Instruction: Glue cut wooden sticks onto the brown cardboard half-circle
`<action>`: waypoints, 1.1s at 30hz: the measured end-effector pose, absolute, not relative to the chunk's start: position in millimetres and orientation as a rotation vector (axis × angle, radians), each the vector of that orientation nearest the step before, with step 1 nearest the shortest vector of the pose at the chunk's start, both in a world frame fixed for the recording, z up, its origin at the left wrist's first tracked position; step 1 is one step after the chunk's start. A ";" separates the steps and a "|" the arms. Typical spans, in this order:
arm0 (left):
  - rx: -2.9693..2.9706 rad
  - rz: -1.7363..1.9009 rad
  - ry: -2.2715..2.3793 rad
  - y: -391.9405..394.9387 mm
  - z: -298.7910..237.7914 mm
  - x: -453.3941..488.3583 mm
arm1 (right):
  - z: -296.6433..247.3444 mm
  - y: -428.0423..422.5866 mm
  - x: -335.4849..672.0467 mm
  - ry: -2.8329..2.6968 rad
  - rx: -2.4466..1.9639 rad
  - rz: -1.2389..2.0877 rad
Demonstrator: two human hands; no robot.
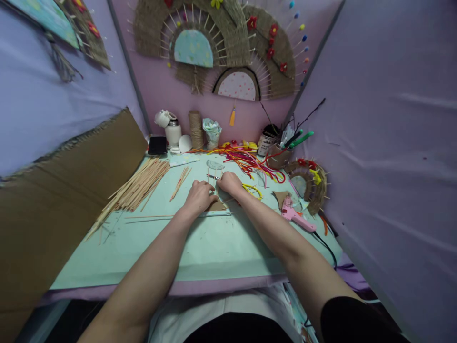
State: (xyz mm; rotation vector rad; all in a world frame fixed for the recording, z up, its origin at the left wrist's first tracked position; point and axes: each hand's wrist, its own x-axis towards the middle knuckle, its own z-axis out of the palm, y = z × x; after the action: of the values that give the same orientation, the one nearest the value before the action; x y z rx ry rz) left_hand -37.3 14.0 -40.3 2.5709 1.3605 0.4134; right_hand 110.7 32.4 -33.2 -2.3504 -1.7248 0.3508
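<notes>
Over a small brown cardboard piece [217, 205] on the table, my left hand [198, 196] rests with its fingers bent and close together; what they pinch, if anything, is hidden. Just right of it, my right hand [230, 183] is closed around a slim, pen-like tool [213, 177] that points left. Thin wooden sticks stand out above and beside the cardboard, near both hands' fingertips. Beyond the fingers lies a clear protractor [214, 165]. A ring of yellow pipe cleaner [254, 191] sits by my right wrist.
A large pile of wooden sticks [137, 188] lies left, with a smaller bunch [180, 183] nearer. Coloured pipe cleaners [246, 159] spread behind. At right are a pink glue gun [298, 220] with its cord and a twine-wrapped fan [316, 190]. A twine spool [196, 129] stands at the back.
</notes>
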 end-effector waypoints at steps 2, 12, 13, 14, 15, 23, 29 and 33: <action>2.572 0.432 1.364 14.1 -41.5 -37.5 | -33.3 32.9 109.9 -1.720 -2.352 0.351; 2.565 0.434 1.401 13.1 -40.9 -37.3 | -35.1 32.2 110.9 -1.717 -2.351 0.343; 2.566 0.437 1.400 13.0 -40.8 -37.3 | -35.2 32.0 111.0 -1.716 -2.350 0.343; 2.567 0.440 1.398 12.9 -40.7 -37.4 | -35.2 31.9 111.1 -1.715 -2.349 0.344; 2.566 0.440 1.394 12.8 -40.7 -37.5 | -35.2 31.8 111.0 -1.714 -2.347 0.345; 2.559 0.440 1.389 10.0 -40.0 -36.1 | -32.9 30.4 109.5 -1.692 -2.357 0.365; 2.546 0.407 1.400 8.5 -38.5 -35.5 | -34.2 30.4 109.2 -1.674 -2.367 0.360; 2.548 0.396 1.405 8.9 -38.5 -35.4 | -35.9 31.2 109.6 -1.669 -2.367 0.349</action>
State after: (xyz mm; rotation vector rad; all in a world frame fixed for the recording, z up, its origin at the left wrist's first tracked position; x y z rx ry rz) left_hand -35.4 8.9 -38.5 2.5483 1.4048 0.3959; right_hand 109.6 31.2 -35.9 -2.3667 -1.6685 0.3487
